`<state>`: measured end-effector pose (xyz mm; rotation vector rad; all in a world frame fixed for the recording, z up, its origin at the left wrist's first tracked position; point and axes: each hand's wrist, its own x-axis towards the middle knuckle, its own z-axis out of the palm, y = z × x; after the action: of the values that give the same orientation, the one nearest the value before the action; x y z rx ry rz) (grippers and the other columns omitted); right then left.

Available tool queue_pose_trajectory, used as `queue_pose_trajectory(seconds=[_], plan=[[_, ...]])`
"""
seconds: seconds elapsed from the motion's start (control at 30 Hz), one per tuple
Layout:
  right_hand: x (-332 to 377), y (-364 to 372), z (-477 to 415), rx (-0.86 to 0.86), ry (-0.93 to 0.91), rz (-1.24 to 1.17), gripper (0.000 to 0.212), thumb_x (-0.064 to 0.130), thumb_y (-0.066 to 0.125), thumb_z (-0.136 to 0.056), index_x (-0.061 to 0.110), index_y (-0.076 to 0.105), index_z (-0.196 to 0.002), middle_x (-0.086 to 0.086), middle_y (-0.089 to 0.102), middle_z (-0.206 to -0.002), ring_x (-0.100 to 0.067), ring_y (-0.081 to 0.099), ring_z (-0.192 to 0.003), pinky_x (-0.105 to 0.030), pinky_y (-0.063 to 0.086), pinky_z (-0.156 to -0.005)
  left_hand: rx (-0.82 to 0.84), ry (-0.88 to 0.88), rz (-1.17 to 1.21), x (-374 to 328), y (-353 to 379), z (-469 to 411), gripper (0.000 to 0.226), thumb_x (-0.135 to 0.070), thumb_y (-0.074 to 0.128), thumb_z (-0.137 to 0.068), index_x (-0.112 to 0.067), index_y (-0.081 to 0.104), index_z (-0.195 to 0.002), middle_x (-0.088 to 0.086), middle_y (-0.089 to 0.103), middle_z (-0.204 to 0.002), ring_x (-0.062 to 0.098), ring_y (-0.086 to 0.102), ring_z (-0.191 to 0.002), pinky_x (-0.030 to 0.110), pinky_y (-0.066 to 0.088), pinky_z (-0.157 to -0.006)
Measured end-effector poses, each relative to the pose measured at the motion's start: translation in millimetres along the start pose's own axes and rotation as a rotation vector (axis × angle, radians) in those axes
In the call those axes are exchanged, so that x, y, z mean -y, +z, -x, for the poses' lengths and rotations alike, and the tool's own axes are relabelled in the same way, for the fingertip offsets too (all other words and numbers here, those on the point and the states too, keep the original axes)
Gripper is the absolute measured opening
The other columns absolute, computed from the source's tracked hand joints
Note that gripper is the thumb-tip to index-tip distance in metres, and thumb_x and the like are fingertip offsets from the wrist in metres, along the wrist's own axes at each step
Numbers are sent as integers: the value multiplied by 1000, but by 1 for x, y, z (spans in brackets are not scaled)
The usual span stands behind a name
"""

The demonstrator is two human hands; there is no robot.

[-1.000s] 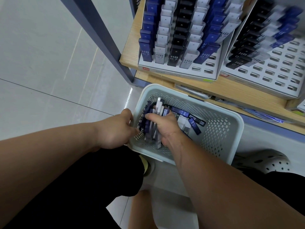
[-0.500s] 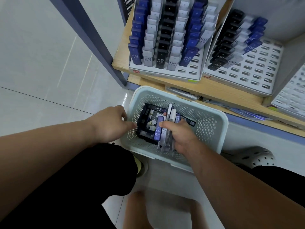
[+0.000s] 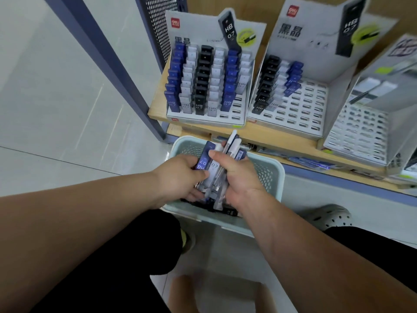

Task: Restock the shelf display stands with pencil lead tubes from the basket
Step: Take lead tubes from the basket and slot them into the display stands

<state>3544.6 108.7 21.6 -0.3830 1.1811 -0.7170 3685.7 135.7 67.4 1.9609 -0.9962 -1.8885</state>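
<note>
A pale green perforated basket (image 3: pixel 272 170) stands on the floor below the shelf. Above it my right hand (image 3: pixel 239 177) grips a bundle of pencil lead tubes (image 3: pixel 215 168), blue, white and clear, their tops pointing toward the shelf. My left hand (image 3: pixel 180 179) holds the bundle's left side, its fingers against a blue tube marked HB 0.7. More dark tubes lie in the basket under my hands. On the wooden shelf (image 3: pixel 266 134) the left display stand (image 3: pixel 206 118) is nearly full. The middle stand (image 3: pixel 300 109) holds three short rows and many empty slots.
A third stand (image 3: pixel 361 136) at the right shows mostly empty slots. A blue-grey shelf post (image 3: pixel 117 71) slants down the left. A grey clog (image 3: pixel 329 216) sits to the right of the basket, and my knees in black flank it. Light tiled floor spreads to the left.
My right hand has lifted the bundle of tubes up out of the basket. My left hand left the basket rim and took the bundle's side. The view tilted up to the stands.
</note>
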Motion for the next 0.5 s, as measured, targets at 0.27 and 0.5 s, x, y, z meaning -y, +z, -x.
queue_pose_trajectory(seconds=[0.27, 0.5], plan=[[23, -23, 4, -118, -184, 145, 29, -1, 80, -75, 8, 69, -100, -18, 75, -95, -38, 72, -82, -55, 59, -82, -16, 65, -14, -17, 16, -3, 12, -20, 52, -102, -17, 59, -111, 11, 68, -103, 28, 74, -88, 41, 58, -83], [26, -49, 5, -173, -365, 623, 48, 8, 79, -81, 45, 54, -99, 9, 68, -88, -11, 61, -70, -23, 52, -66, -45, 46, -127, -20, 10, -6, 9, -21, 48, -103, -19, 57, -102, 13, 72, -97, 23, 66, -75, 34, 50, -68]])
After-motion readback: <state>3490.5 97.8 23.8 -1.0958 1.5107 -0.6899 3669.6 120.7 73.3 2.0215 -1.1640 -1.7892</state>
